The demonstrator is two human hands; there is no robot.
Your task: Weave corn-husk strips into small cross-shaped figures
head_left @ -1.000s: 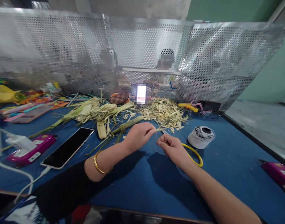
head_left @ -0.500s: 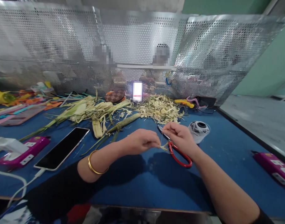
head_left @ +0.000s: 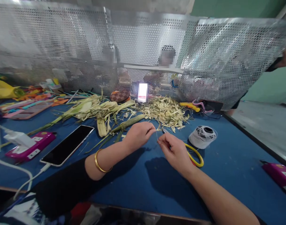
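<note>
My left hand (head_left: 140, 134) is closed, thumb and fingertips pinching a small pale strip (head_left: 158, 128) that looks like corn husk. A thin white thread (head_left: 156, 136) runs down from there to the fingertips of my right hand (head_left: 173, 150), which pinch it. Scissors show behind my right hand: a yellow handle loop (head_left: 200, 158) sticks out past the wrist side and the blade tip peeks above the knuckles. Whether that hand also holds the scissors I cannot tell. Right of it stands a spool of white thread (head_left: 201, 137).
Corn husks (head_left: 91, 107) and a heap of shredded husk (head_left: 167, 112) lie towards the perforated metal screen (head_left: 143, 37). At left are a charging phone (head_left: 68, 145) and a purple power strip (head_left: 32, 145); another power strip (head_left: 277, 173) is at right. People sit beyond the screen.
My left hand has risen slightly and the right has lowered, with the thread between them. The scissors have turned: their yellow loop shows where a red one did. An arm has appeared at far right.
</note>
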